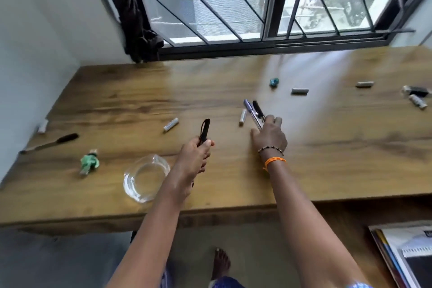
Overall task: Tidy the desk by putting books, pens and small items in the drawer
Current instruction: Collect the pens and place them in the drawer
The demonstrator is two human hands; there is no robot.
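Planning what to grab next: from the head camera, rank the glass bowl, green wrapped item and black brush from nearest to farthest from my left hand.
From the left hand:
1. Glass bowl, just left, near the front edge.
2. Green wrapped item, farther left.
3. Black brush, far left.

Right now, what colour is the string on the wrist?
Orange string on the right wrist, seen in the head view.

Bowl on desk, left of hands.

Brown wood-grain desk, green wrapper, teal lump, orange wrist thread, black pen
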